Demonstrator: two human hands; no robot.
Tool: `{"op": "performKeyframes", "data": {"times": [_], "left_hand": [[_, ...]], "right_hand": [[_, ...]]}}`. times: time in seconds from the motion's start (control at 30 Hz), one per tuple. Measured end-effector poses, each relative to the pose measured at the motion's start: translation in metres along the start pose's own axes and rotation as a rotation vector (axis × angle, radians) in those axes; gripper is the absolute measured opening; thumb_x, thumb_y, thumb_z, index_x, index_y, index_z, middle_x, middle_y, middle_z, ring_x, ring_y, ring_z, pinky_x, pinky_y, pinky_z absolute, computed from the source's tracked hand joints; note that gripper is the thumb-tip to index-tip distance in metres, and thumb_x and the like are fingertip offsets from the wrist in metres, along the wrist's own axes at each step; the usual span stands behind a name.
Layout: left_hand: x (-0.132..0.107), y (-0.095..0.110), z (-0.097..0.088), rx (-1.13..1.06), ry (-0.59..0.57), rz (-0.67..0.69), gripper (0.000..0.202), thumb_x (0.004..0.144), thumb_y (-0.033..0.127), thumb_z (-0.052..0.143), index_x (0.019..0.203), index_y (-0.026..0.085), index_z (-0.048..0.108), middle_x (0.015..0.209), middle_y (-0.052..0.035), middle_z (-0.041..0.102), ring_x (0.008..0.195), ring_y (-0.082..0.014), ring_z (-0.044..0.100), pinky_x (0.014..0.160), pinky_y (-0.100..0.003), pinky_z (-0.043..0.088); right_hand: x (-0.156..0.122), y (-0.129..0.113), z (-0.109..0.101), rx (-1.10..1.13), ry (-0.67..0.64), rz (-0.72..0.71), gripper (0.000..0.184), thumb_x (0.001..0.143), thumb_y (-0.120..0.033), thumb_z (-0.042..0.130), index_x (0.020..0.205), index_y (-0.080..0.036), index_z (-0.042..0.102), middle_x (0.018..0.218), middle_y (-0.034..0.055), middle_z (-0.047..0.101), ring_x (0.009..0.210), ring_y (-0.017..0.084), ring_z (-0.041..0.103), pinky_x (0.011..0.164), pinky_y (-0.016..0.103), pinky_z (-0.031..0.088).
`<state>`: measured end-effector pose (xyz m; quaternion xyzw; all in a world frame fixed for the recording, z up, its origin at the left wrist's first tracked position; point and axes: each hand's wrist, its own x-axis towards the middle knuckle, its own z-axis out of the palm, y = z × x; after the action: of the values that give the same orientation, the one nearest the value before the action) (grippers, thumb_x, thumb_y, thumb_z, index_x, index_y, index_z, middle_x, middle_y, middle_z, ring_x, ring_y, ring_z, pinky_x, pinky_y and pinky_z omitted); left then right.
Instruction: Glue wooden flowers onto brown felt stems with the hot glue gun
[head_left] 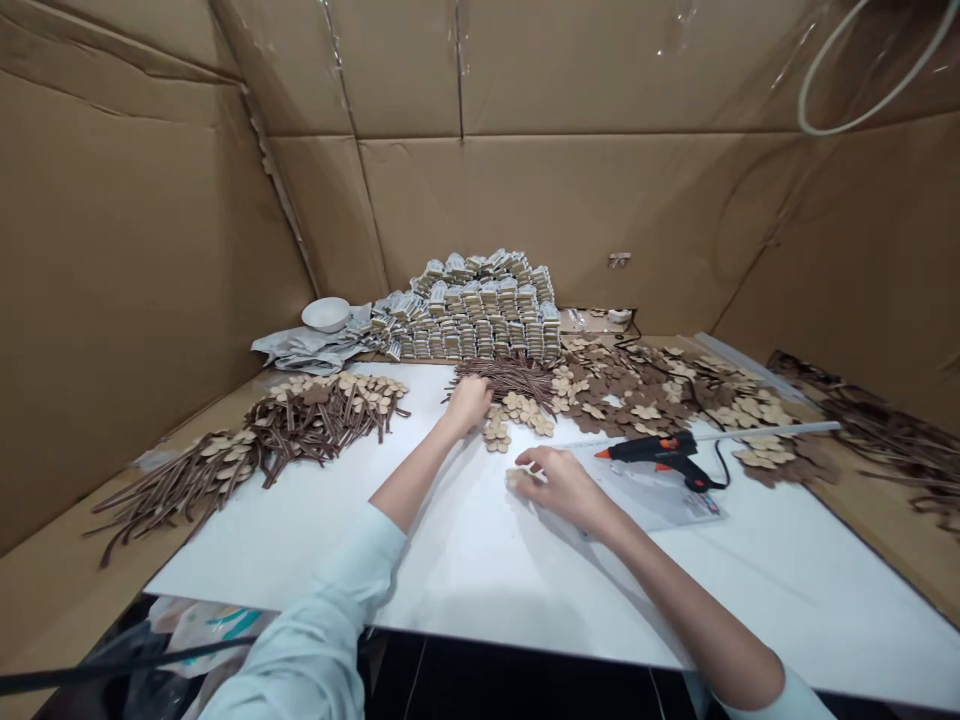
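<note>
My left hand reaches forward over a bundle of brown wooden sticks near the middle of the white board; its fingers curl down onto the sticks. My right hand rests closer to me, fingers pinched on a small pale wooden flower piece. A little row of similar flower cutouts lies between the two hands. A black and orange glue gun lies just right of my right hand on a clear plastic sheet.
Stacks of small wrapped blocks rise at the back. Finished stick-and-flower pieces pile up at left; loose flower cutouts spread at right. A white bowl sits back left. Cardboard walls enclose the area.
</note>
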<state>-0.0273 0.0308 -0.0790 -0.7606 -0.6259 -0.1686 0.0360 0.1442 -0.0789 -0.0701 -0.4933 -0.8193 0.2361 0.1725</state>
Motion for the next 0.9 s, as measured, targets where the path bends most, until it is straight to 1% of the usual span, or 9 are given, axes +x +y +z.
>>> {"op": "performKeyframes", "data": {"times": [0.1, 0.2, 0.37, 0.47, 0.57, 0.67, 0.77, 0.83, 0.9], "left_hand": [[0.014, 0.01, 0.0, 0.029, 0.008, 0.078, 0.03, 0.085, 0.017, 0.037, 0.103, 0.015, 0.061, 0.1, -0.0088, 0.062, 0.094, -0.0178, 0.055, 0.084, -0.027, 0.041], [0.028, 0.029, -0.002, 0.059, -0.01, 0.227, 0.029, 0.086, 0.018, 0.038, 0.104, 0.018, 0.061, 0.102, -0.0063, 0.061, 0.098, -0.0164, 0.052, 0.086, -0.025, 0.04], [0.048, 0.051, -0.001, 0.147, -0.058, 0.337, 0.028, 0.081, 0.005, 0.04, 0.09, 0.014, 0.065, 0.103, -0.0134, 0.059, 0.105, -0.0213, 0.048, 0.087, -0.032, 0.038], [0.057, 0.052, 0.0, 0.171, -0.102, 0.342, 0.025, 0.078, 0.002, 0.043, 0.078, 0.012, 0.066, 0.096, -0.0154, 0.061, 0.101, -0.0224, 0.051, 0.08, -0.03, 0.042], [0.062, 0.051, -0.003, 0.171, -0.122, 0.314, 0.025, 0.078, 0.004, 0.043, 0.077, 0.01, 0.067, 0.09, -0.0165, 0.063, 0.094, -0.0232, 0.056, 0.075, -0.03, 0.044], [0.063, 0.05, -0.011, 0.142, -0.124, 0.265, 0.022, 0.077, 0.008, 0.046, 0.075, 0.011, 0.068, 0.083, -0.0161, 0.065, 0.085, -0.0237, 0.061, 0.073, -0.031, 0.045], [0.059, 0.047, -0.023, 0.059, -0.1, 0.24, 0.017, 0.076, 0.014, 0.052, 0.076, 0.015, 0.069, 0.084, -0.0117, 0.067, 0.085, -0.0223, 0.062, 0.074, -0.029, 0.045], [0.053, 0.044, -0.034, -0.011, -0.06, 0.236, 0.019, 0.077, 0.017, 0.052, 0.083, 0.02, 0.069, 0.092, -0.007, 0.068, 0.091, -0.0197, 0.06, 0.078, -0.026, 0.044], [0.043, 0.043, -0.045, -0.117, 0.002, 0.2, 0.023, 0.081, 0.02, 0.047, 0.09, 0.021, 0.069, 0.098, -0.0038, 0.067, 0.092, -0.0172, 0.06, 0.079, -0.024, 0.044]], "right_hand": [[-0.014, -0.002, -0.008, 0.018, -0.034, -0.068, 0.021, 0.072, -0.027, 0.056, 0.089, -0.017, 0.064, 0.092, 0.0061, 0.066, 0.087, 0.019, 0.058, 0.076, 0.027, 0.04], [-0.023, -0.003, -0.015, 0.03, 0.012, -0.09, 0.018, 0.077, -0.027, 0.053, 0.086, -0.018, 0.064, 0.094, 0.0056, 0.066, 0.093, 0.02, 0.056, 0.08, 0.028, 0.04], [-0.031, 0.002, -0.023, 0.027, 0.014, -0.122, 0.018, 0.077, -0.023, 0.053, 0.091, -0.019, 0.064, 0.096, 0.0048, 0.065, 0.093, 0.019, 0.057, 0.083, 0.029, 0.04], [-0.036, 0.008, -0.029, 0.029, 0.028, -0.11, 0.02, 0.077, -0.023, 0.053, 0.094, -0.018, 0.063, 0.098, 0.0047, 0.065, 0.095, 0.019, 0.056, 0.084, 0.029, 0.04], [-0.038, 0.013, -0.034, 0.032, 0.023, -0.082, 0.021, 0.078, -0.023, 0.052, 0.095, -0.018, 0.062, 0.099, 0.0053, 0.064, 0.097, 0.02, 0.056, 0.085, 0.032, 0.041], [-0.035, 0.018, -0.034, 0.077, 0.037, -0.107, 0.02, 0.076, -0.021, 0.053, 0.093, -0.017, 0.063, 0.098, 0.0064, 0.064, 0.096, 0.02, 0.057, 0.086, 0.034, 0.042], [-0.028, 0.022, -0.032, 0.249, 0.094, -0.125, 0.019, 0.071, -0.015, 0.056, 0.088, -0.017, 0.063, 0.096, 0.0063, 0.065, 0.091, 0.018, 0.06, 0.083, 0.033, 0.046], [-0.024, 0.023, -0.035, 0.437, 0.146, -0.058, 0.018, 0.066, -0.013, 0.057, 0.083, -0.016, 0.063, 0.089, 0.0056, 0.066, 0.081, 0.016, 0.063, 0.075, 0.031, 0.051], [-0.023, 0.022, -0.044, 0.615, 0.22, 0.039, 0.017, 0.063, -0.016, 0.061, 0.08, -0.015, 0.062, 0.08, 0.0047, 0.067, 0.07, 0.016, 0.065, 0.066, 0.029, 0.053]]}}
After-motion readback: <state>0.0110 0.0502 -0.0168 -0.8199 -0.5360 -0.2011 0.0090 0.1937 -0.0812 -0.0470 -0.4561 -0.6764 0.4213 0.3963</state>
